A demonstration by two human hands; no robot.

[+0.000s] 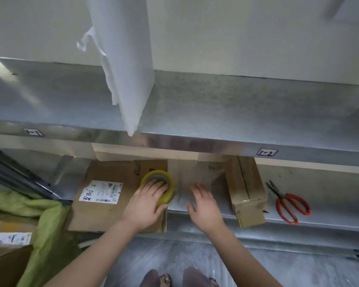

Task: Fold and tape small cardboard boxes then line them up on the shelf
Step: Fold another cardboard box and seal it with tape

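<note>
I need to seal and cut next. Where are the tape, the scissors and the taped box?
tape (153,174), head view, yellow upper rim.
scissors (280,196), head view, the pivot.
box (247,183), head view, its taped top face.

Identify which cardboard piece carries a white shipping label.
The flat cardboard on the left, by the tape roll; the taped box beside the scissors shows none.

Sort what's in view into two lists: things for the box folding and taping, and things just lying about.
For the job: tape roll, gripped by the left hand; flat cardboard box with a label; folded small box; red scissors, probably for cutting tape.
Lying about: green cloth; hanging white sheet.
</note>
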